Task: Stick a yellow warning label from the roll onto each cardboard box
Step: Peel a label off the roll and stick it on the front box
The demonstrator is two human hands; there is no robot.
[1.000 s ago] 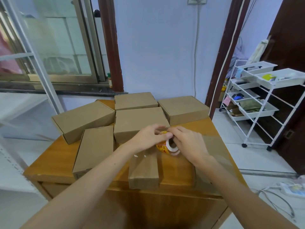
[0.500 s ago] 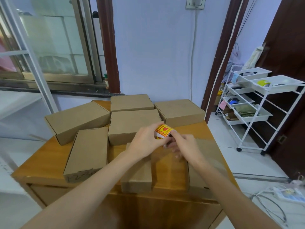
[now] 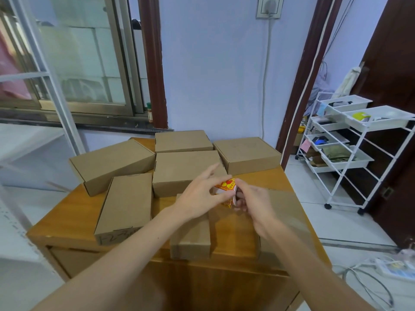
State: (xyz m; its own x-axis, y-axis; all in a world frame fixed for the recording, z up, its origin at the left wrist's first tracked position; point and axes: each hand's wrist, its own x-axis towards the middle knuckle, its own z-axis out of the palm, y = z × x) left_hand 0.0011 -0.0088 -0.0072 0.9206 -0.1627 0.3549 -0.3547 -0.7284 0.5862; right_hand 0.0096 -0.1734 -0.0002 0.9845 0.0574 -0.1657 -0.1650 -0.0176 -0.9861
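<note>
Several plain cardboard boxes lie on a wooden table (image 3: pixel 67 218). The middle box (image 3: pixel 179 169) is just beyond my hands, another box (image 3: pixel 128 203) sits to the left, a small box (image 3: pixel 190 239) lies under my wrists, and one box (image 3: pixel 289 212) is at the right. My right hand (image 3: pixel 253 203) holds the roll of yellow and red warning labels (image 3: pixel 229 204) above the table. My left hand (image 3: pixel 199 194) pinches a yellow label (image 3: pixel 226 185) that is partly lifted off the roll, its other fingers spread. No label shows on any box.
More boxes stand at the back: a long one (image 3: pixel 110 162) on the left, one (image 3: pixel 182 141) by the wall, one (image 3: pixel 247 153) at the right. A white wheeled rack (image 3: pixel 350 153) with trays stands right of the table. A power strip (image 3: pixel 395 268) and cables lie on the floor.
The roll has risen from low over the table to higher up. My left hand has peeled a label up from the roll and its fingers have spread.
</note>
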